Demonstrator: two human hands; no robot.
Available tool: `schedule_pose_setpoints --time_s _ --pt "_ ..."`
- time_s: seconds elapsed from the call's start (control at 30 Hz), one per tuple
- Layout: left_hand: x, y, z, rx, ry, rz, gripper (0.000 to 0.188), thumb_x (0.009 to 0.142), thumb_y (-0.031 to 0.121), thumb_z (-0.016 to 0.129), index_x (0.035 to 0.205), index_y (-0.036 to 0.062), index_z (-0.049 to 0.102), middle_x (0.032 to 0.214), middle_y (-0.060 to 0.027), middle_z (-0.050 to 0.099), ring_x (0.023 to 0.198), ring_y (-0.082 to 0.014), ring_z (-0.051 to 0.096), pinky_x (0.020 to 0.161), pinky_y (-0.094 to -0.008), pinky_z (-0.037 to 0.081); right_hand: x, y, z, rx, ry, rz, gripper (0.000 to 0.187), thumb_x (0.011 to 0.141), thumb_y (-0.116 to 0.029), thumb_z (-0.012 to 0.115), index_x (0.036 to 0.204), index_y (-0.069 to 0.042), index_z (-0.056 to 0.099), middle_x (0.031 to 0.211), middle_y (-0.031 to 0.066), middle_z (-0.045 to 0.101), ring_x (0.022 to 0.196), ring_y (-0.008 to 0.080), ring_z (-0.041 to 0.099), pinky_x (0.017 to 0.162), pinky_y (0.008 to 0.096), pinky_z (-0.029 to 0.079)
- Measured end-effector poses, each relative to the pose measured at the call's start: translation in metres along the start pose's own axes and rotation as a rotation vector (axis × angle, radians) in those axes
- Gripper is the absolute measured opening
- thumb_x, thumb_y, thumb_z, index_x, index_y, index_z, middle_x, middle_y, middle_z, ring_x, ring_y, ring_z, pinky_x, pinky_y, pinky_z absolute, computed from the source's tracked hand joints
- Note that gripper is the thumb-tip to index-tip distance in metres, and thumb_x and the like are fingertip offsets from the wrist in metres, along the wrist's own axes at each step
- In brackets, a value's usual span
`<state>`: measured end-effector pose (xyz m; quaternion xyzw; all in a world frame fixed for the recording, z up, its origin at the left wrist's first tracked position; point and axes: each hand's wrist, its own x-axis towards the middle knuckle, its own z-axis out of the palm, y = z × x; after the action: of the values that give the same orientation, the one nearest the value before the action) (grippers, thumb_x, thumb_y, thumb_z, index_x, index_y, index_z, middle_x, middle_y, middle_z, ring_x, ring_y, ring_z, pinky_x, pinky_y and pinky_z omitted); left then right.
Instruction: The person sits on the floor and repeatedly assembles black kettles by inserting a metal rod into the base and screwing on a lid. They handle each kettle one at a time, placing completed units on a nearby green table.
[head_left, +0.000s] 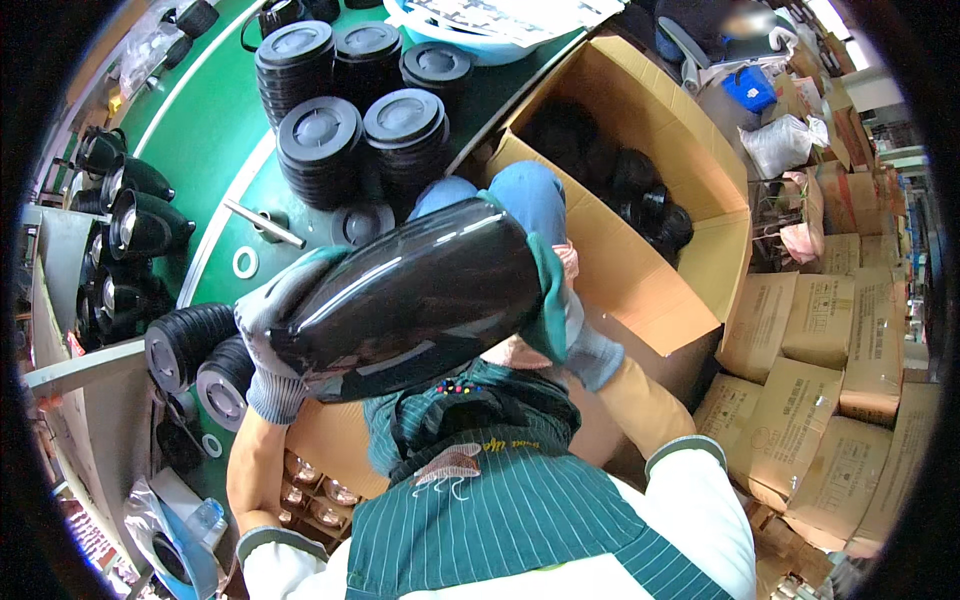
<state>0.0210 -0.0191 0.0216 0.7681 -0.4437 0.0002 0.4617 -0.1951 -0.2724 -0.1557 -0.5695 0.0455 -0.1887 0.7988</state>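
Observation:
I hold a glossy black rounded housing in front of my chest, lying on its side above my lap. My left hand, in a grey and green work glove, grips its wider left end. Pressed against its right end is my right hand, also gloved. Both hands carry the housing between them, above my striped green apron.
Stacks of round black lids stand on the green table. An open cardboard box with black parts sits to my right. Finished black housings line the left. Closed cartons pile up at the right.

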Motion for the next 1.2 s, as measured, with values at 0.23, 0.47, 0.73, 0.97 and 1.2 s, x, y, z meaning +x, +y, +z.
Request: schedule_pose_setpoints --time_s 0.23,0.47,0.73,0.97,1.2 --pt "0.041 0.062 0.014 0.0 -0.252 -0.069 0.069 0.076 0.015 0.084 0.14 0.0023 0.059 0.12 -0.0214 0.072 0.107 -0.0294 0.073 0.095 -0.0364 0.056 0.014 -0.031 -0.017 -0.199 0.049 0.024 0.068 0.097 -0.021 0.07 0.154 -0.007 0.036 0.15 0.0136 0.051 0.134 0.0263 0.054 0.114 0.042 0.045" --pt "0.034 0.095 0.021 -0.315 -0.41 0.035 0.097 0.08 0.037 0.086 0.154 -0.006 0.041 0.152 -0.0231 0.051 0.142 -0.0312 0.05 0.118 -0.0419 0.037 -0.008 -0.032 -0.042 -0.76 0.211 -0.202 0.102 0.084 -0.026 0.085 0.16 -0.003 0.021 0.158 0.0175 0.038 0.142 0.0295 0.044 0.12 0.042 0.037" --pt "0.03 0.076 0.026 -0.377 -0.491 0.087 0.085 0.07 0.035 0.094 0.14 0.0006 0.061 0.141 -0.0203 0.064 0.132 -0.0333 0.06 0.112 -0.044 0.044 0.052 -0.083 -0.063 -0.274 0.047 -0.058 0.092 0.075 -0.031 0.089 0.148 0.0 0.042 0.15 0.0182 0.049 0.137 0.0319 0.05 0.118 0.044 0.039" --pt "0.051 -0.102 -0.013 0.898 -0.437 -0.264 0.055 0.076 0.016 0.077 0.129 0.0182 0.065 0.133 -0.0114 0.065 0.117 -0.031 0.065 0.101 -0.042 0.052 0.107 -0.18 0.003 -0.681 -0.696 -0.135 0.092 0.06 -0.029 0.096 0.139 0.002 0.06 0.143 0.0196 0.057 0.136 0.0349 0.053 0.114 0.045 0.042" --pt "0.049 -0.236 -0.034 1.073 -0.825 -0.152 0.072 0.072 0.022 0.085 0.139 0.0171 0.059 0.127 -0.0128 0.062 0.126 -0.0367 0.055 0.112 -0.0531 0.04 0.087 -0.106 0.003 -0.6 -0.528 -0.135 0.115 0.056 -0.038 0.099 0.152 -0.001 0.046 0.152 0.0202 0.049 0.141 0.0349 0.048 0.117 0.045 0.04"
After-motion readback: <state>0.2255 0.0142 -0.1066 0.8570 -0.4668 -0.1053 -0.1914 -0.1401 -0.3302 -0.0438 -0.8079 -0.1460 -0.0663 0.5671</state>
